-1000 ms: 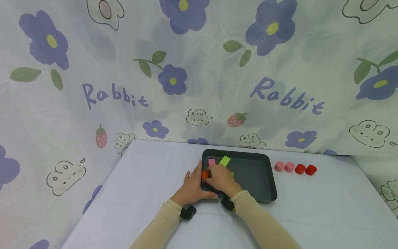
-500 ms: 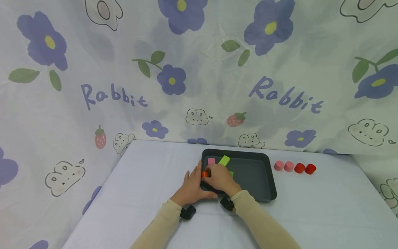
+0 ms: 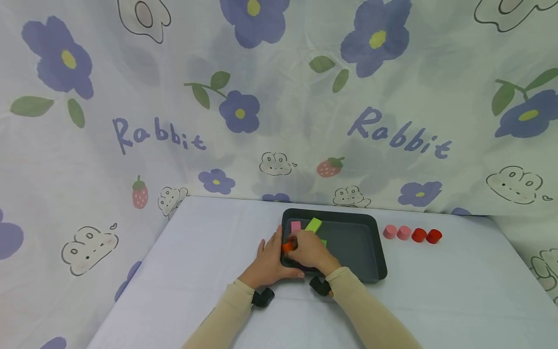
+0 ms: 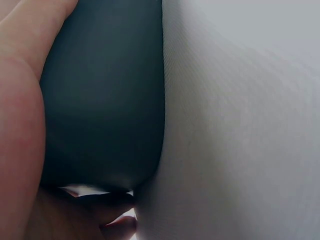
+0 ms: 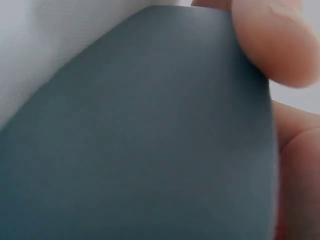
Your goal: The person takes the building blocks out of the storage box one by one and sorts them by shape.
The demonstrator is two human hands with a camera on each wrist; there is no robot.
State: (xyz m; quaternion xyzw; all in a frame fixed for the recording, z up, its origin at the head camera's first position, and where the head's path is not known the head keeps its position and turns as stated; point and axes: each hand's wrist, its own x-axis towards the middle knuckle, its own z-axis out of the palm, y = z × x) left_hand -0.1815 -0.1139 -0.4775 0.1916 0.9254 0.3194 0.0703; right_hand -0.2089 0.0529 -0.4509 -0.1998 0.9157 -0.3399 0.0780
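Observation:
A dark grey tray sits on the white table. My left hand lies against its near left corner, fingers straight along the left wall and thumb along the front wall; the left wrist view shows the thumb side of the hand beside the tray's wall. Reaching into the tray, my right hand pinches an orange block near the left wall. A pink block and a lime green block lie behind that hand. Another green block is mostly hidden by it.
To the right of the tray, two pink cylinders and two red cylinders stand in a row on the table. A patterned cloth hangs behind the table.
The orange block has tilted a little in my right hand's fingers, which have shifted slightly. My left hand stays at the tray corner.

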